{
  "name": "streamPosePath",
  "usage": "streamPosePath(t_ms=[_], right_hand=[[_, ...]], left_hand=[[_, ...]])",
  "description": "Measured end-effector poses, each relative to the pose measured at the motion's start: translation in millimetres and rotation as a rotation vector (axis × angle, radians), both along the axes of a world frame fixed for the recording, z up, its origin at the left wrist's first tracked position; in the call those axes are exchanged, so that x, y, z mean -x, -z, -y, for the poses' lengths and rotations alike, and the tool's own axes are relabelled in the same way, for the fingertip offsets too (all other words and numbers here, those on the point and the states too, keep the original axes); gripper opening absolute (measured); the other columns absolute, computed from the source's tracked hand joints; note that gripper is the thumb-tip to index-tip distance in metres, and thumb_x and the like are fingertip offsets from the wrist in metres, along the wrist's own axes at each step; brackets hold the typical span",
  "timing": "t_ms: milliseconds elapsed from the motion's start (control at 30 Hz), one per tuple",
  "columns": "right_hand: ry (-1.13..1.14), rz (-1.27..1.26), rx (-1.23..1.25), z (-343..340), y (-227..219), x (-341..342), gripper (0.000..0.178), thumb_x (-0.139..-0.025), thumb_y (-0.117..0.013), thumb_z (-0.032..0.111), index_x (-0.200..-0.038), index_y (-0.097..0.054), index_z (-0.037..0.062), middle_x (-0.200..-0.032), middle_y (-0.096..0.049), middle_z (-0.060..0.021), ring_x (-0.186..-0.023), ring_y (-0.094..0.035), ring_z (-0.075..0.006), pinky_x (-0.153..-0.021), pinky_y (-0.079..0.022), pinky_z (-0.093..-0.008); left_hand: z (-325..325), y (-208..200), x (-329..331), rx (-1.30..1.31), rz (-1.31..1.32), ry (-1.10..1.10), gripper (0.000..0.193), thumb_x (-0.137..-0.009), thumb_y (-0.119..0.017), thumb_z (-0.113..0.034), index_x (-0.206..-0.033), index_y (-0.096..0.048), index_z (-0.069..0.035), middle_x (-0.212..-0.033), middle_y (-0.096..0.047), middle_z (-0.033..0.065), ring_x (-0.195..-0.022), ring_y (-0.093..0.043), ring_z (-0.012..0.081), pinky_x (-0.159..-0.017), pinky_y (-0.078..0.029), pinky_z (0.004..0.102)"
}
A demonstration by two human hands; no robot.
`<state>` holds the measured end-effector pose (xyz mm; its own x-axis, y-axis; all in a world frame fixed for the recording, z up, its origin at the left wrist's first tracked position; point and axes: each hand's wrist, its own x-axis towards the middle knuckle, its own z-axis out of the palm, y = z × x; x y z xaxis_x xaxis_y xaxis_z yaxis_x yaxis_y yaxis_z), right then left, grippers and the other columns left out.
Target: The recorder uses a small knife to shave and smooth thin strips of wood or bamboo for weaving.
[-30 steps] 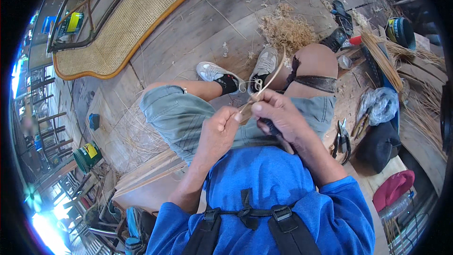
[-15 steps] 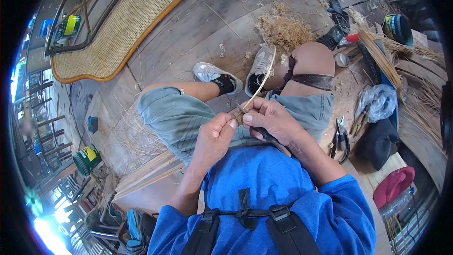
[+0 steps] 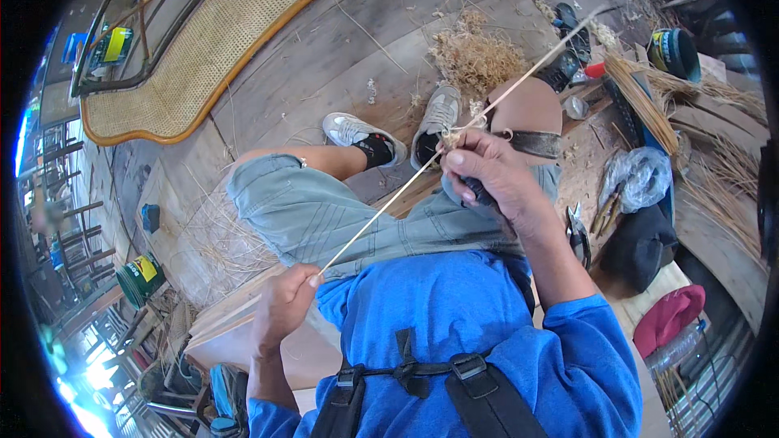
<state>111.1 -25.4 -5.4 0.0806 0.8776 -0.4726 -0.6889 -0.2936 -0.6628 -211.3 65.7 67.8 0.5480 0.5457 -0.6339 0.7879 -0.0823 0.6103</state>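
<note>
A long thin pale rattan strip runs taut from lower left to upper right across my lap. My left hand pinches its near end beside my hip. My right hand is closed around a dark-handled knife over my right knee, with the thumb pressing the strip where curled shavings gather. The far end of the strip reaches past my knee toward the upper right. A leather pad is strapped over my right thigh under the hand.
A pile of shavings lies on the plank floor beyond my shoes. A woven cane panel lies at upper left. Bundles of cane, a can, pliers and a plastic bag are at right.
My left hand has drawn back and down to the left, pulling the strip out long through my right hand. Earlier both hands were close together above my lap.
</note>
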Motion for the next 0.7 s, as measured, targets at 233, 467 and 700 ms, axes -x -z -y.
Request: streamPosePath(t_ms=[233,467,700], right_hand=[[-0.033,0.037,-0.007,-0.8,1.4,35.2,0.021,-0.084,-0.063,0.02,-0.09,-0.05,0.0048,-0.07,-0.052,0.0001,-0.051,-0.046,-0.0053,-0.044,-0.035,-0.0179],[-0.003,-0.014,-0.03,3.6,3.5,34.8,0.022,-0.084,-0.063,0.022,-0.091,-0.051,0.0048,-0.072,-0.056,-0.0018,-0.054,-0.047,-0.0051,-0.045,-0.037,-0.0182],[-0.048,-0.045,0.012,1.2,2.4,16.4,0.025,-0.083,-0.064,0.022,-0.088,-0.05,0.002,-0.069,-0.052,-0.0019,-0.05,-0.047,-0.0067,-0.043,-0.036,-0.0191]], left_hand=[[-2.7,31.9,-104.0,-0.239,0.324,0.021,0.03,-0.09,-0.05,-0.022,-0.112,-0.05,-0.002,-0.098,-0.06,0.0185,-0.088,-0.06,0.0282,-0.079,-0.045,0.0348],[11.9,51.8,-152.2,-0.04,0.395,-0.184,0.019,-0.089,-0.053,-0.017,-0.094,-0.055,0.001,-0.075,-0.06,0.0154,-0.066,-0.057,0.0164,-0.061,-0.045,0.0299],[9.7,40.0,-109.6,-0.079,0.282,-0.083,0.013,-0.088,-0.052,-0.012,-0.093,-0.057,-0.001,-0.067,-0.056,0.0097,-0.061,-0.052,0.0117,-0.057,-0.043,0.0284]])
